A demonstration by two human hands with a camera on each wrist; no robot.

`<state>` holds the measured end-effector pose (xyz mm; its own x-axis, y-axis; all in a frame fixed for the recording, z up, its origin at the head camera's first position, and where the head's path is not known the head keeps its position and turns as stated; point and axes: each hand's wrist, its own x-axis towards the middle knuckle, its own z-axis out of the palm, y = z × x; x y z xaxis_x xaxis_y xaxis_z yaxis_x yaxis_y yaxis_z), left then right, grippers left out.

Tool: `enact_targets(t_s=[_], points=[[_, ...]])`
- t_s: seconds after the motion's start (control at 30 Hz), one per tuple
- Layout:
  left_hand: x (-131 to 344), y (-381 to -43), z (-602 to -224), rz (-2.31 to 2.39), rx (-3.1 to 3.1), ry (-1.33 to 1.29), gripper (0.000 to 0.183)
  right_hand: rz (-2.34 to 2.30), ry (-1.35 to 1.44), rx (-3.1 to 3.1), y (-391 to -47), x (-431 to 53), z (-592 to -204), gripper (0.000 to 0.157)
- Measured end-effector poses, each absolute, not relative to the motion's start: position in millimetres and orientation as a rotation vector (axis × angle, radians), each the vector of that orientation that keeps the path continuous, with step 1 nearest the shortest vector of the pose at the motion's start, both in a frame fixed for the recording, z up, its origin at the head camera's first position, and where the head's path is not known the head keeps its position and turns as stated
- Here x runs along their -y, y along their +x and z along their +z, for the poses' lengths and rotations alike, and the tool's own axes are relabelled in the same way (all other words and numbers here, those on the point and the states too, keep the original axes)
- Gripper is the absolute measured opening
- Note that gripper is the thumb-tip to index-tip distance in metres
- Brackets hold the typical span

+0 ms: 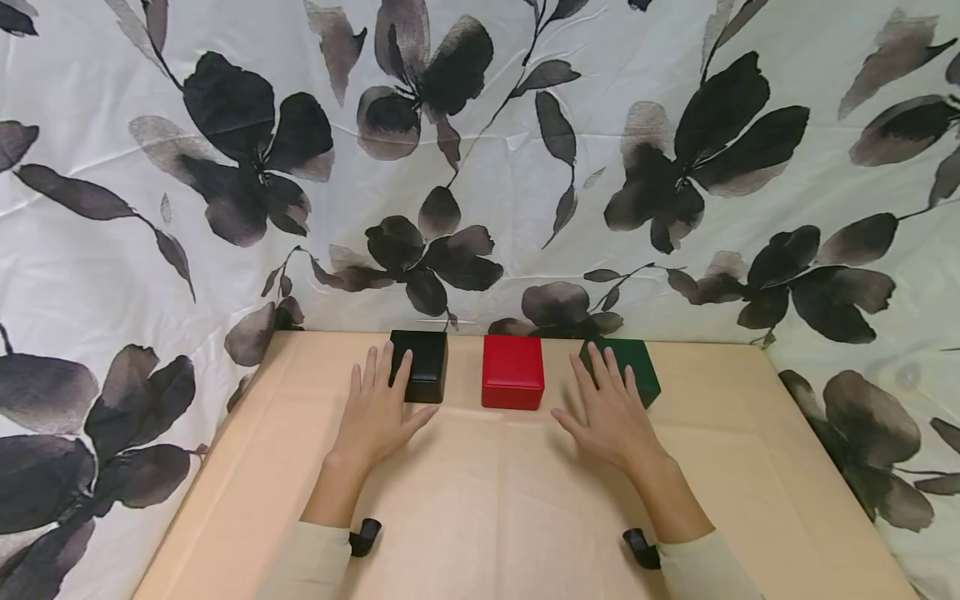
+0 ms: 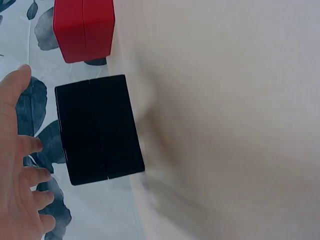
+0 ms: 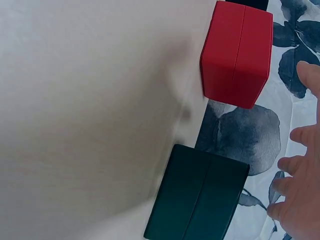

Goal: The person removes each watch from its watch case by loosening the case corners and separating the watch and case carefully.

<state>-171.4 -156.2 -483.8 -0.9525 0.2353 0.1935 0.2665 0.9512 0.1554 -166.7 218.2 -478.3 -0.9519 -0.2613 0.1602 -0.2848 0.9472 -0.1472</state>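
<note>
Three small boxes stand in a row near the table's far edge: a black box (image 1: 425, 367), a red box (image 1: 512, 372) in the middle and a dark green box (image 1: 637, 367). My left hand (image 1: 378, 417) hovers at the black box with its fingers spread, and the left wrist view shows a gap between the fingers and that black box (image 2: 99, 130). Over the left part of the green box reaches my right hand (image 1: 613, 414), fingers straight. In the right wrist view it is apart from the green box (image 3: 197, 192). Neither hand holds anything.
The pale table (image 1: 495, 508) lies under both arms. Behind it hangs a white cloth (image 1: 525, 167) printed with dark flowers, which also shows at both sides. A black strap piece (image 1: 365, 537) sits at the left wrist, another strap piece (image 1: 641, 549) at the right.
</note>
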Motion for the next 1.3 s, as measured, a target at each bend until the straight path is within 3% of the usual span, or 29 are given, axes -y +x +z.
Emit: enact_targets(t_s=[0.67,1.3], points=[[175.2,-186.5,-492.9,-0.365,2.974,-0.437,0.109,0.314,0.606,2.947,-206.7,-197.1,-467.9,0.096],[185.8,-197.9,-510.3,-0.521,2.948,-0.446,0.128,0.304,0.823,2.976,-250.7,-161.1,-459.4,0.094]])
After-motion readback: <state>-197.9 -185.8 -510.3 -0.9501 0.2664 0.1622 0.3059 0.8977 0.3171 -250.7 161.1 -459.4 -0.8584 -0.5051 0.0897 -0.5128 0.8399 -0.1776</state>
